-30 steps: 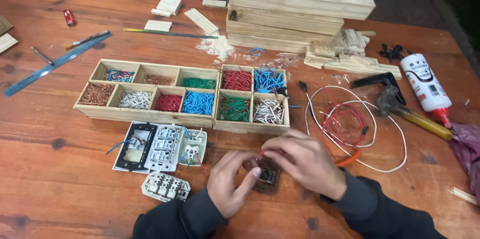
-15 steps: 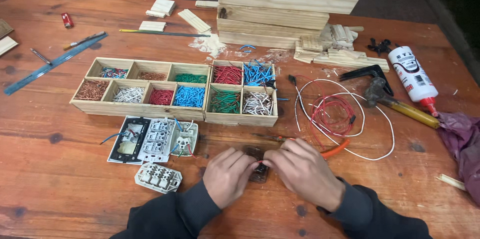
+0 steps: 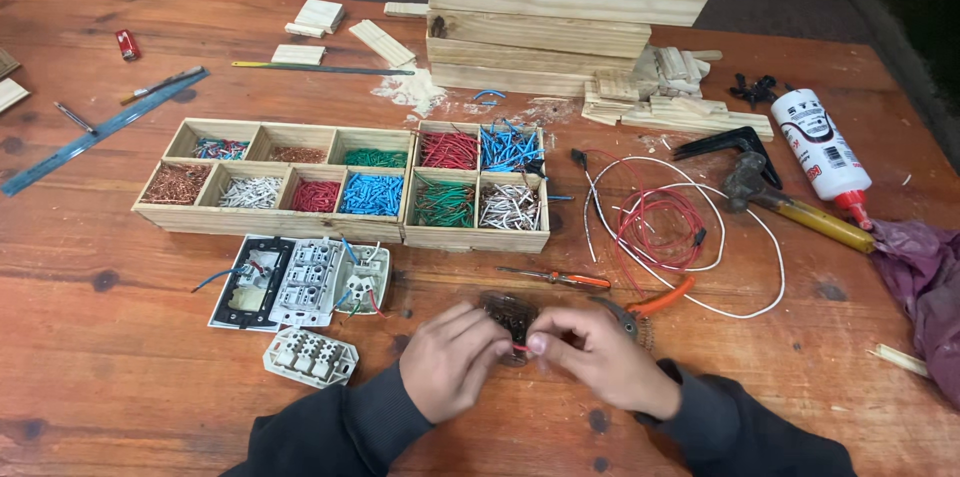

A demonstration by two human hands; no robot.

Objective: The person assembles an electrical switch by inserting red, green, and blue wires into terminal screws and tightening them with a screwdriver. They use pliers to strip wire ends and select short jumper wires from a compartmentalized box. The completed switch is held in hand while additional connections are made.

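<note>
While both hands were brought together at the near table edge, a small dark component [image 3: 508, 317] was pinched between the left hand [image 3: 450, 362] and right hand [image 3: 600, 357]. Its axis could not be told, being mostly hidden; a red wire end [image 3: 520, 347] perhaps pointed left. Bare table [image 3: 120, 377] lay open leftward, beyond a white terminal block [image 3: 310, 357].

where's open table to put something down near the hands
Bare wood lies left of the left hand, below the white terminal block, and right of the right hand, before the purple bag. Crowded: ahead, around the compartment tray, screwdriver and wire coils.
</note>
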